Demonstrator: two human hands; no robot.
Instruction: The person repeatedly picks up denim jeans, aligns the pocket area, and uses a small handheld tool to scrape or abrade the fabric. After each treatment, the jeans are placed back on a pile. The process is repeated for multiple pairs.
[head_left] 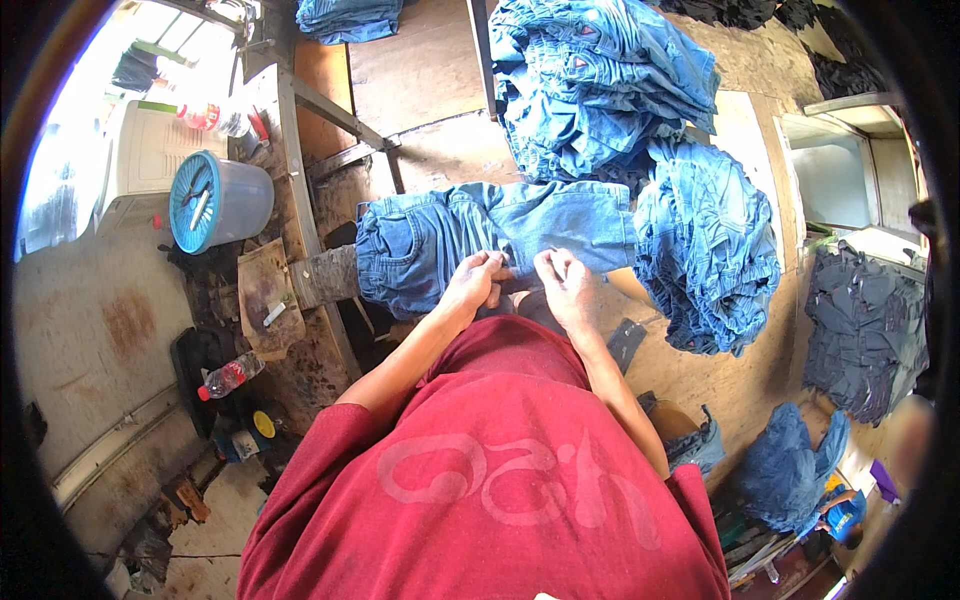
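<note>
Jeans (440, 235) at twelve o'clock, waistband toward nine. My left hand (477, 283) and right hand (568, 285) pinch their near edge, side by side. Pile (600, 90) at one; bucket (245, 203) at ten.

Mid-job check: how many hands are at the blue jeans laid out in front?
2, both at the near edge of the blue jeans: the left hand around the middle, the right hand beside it. Some fingers are partly hidden.
</note>
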